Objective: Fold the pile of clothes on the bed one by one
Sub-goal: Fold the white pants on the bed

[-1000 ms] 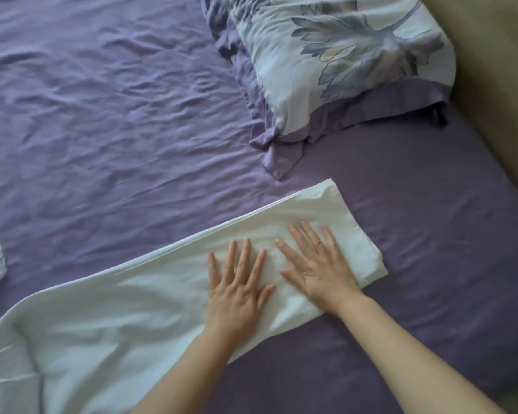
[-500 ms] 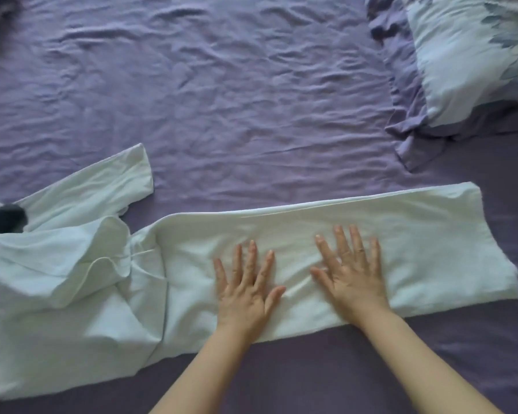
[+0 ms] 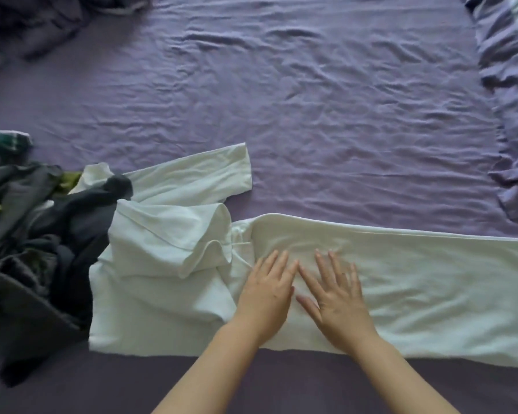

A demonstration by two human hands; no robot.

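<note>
You are pressing both palms flat on the long white cotton garment [image 3: 401, 279], which is lying across the near side of the purple bed sheet [image 3: 311, 115], folded lengthwise into a band. Its left end is sitting bunched, with one sleeve [image 3: 198, 174] lying loose toward the far side; pushing leftward from here could drive that bunch into the dark heap of unfolded clothes [image 3: 36, 249] touching it at the left and tangle them. Your left hand [image 3: 266, 289] and right hand [image 3: 335, 294] are resting side by side, fingers [image 3: 281, 258] straight and slightly spread, gripping nothing, only flattening cloth.
</note>
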